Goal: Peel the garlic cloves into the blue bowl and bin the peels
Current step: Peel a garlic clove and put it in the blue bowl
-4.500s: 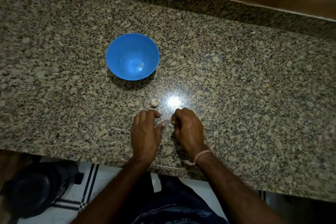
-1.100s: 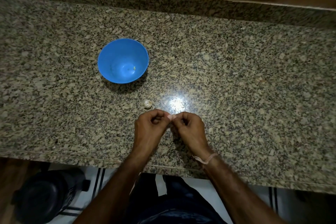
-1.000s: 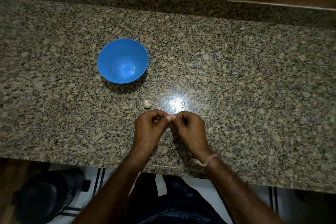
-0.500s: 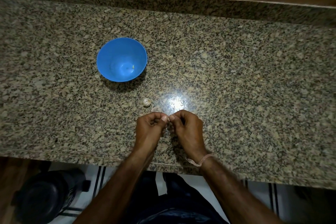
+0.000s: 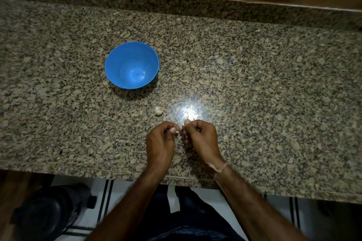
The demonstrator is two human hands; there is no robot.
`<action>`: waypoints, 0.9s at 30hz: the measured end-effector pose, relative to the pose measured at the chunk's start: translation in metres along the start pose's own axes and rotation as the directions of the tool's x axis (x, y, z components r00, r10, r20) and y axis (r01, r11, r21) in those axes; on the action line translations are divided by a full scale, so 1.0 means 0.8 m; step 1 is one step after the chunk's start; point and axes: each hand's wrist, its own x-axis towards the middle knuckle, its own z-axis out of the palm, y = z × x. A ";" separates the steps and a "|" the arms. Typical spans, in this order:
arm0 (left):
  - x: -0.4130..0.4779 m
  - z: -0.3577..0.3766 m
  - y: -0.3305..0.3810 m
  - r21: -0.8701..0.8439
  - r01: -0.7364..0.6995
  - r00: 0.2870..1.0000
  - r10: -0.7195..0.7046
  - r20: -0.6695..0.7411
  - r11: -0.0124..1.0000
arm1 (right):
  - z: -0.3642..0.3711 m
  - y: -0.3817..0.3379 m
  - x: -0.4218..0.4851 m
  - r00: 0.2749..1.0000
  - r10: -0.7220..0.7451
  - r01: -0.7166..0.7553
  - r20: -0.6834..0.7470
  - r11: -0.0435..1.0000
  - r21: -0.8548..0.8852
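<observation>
Left hand (image 5: 161, 141) and right hand (image 5: 200, 139), fingers curled, pinch 1 garlic clove (image 5: 182, 123) between them, unchanged from 0.5 s earlier. A 2nd clove (image 5: 157, 111) stays on the counter (image 5: 254, 84) near the blue bowl (image 5: 117, 60).

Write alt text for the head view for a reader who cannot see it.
Left hand and right hand pinch a garlic clove between them above a granite counter; a second clove and a blue bowl lie beyond.

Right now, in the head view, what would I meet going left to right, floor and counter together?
dark bin on the floor → blue bowl → left hand → right hand, the two pinching a garlic clove between them.
</observation>
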 end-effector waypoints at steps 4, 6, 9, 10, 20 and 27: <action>0.004 -0.004 0.006 -0.129 0.036 0.999 -0.032 0.039 0.991 | -0.001 0.002 0.000 1.000 -0.003 0.003 0.023 1.000 -0.013; 0.008 -0.005 0.007 -0.137 0.068 0.996 -0.060 0.060 0.988 | 0.000 0.000 -0.001 0.999 0.005 -0.005 0.032 1.000 0.005; 0.012 -0.009 0.004 -0.188 0.141 0.983 -0.115 0.140 0.972 | -0.002 -0.001 -0.001 0.998 0.020 -0.023 0.057 0.998 0.057; 0.012 -0.010 0.004 -0.214 0.173 0.975 -0.137 0.175 0.961 | -0.003 0.001 -0.001 0.997 0.036 -0.042 0.075 0.997 0.072; 0.015 -0.011 0.007 -0.502 0.678 0.735 -0.463 0.496 0.537 | -0.007 0.008 -0.002 0.921 -0.387 0.368 0.033 0.843 -0.392; 0.000 -0.004 0.007 -0.033 -0.026 0.999 0.027 0.028 0.999 | -0.005 0.000 0.001 0.952 0.262 -0.285 0.161 0.949 0.138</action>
